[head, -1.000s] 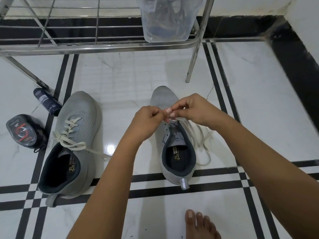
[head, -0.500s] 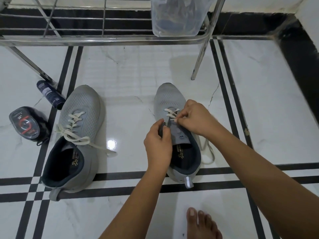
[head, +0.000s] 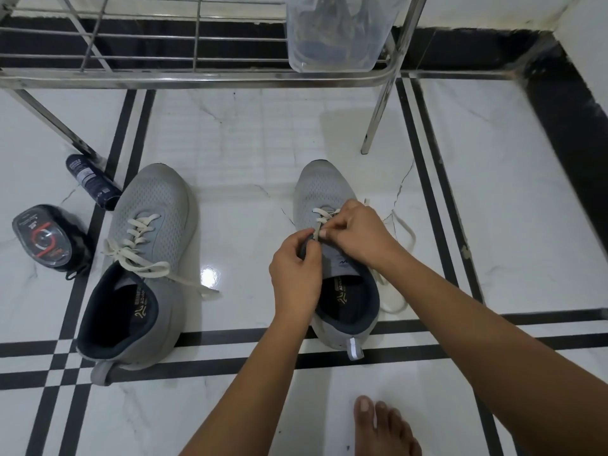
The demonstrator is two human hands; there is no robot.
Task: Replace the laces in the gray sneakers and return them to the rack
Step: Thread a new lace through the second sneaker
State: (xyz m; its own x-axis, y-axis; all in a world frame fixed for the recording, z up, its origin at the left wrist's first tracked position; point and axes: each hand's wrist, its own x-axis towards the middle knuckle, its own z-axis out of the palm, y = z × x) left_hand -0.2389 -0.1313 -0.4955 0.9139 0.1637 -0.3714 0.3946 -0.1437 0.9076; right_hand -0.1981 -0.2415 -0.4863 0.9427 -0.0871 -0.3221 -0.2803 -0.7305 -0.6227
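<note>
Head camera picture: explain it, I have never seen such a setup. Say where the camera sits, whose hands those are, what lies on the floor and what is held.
There is no machine here. A person wears a camera on the head, looking down at their own two bare hands. Two gray sneakers stand on the tiled floor before a metal rack that carries a clear container. The laced sneaker is on the left; beside it lie a dark can and a black case. The left hand grips the half-laced sneaker by its upper, while the right hand pinches its cream lace at an eyelet. The person's bare foot shows below.
</note>
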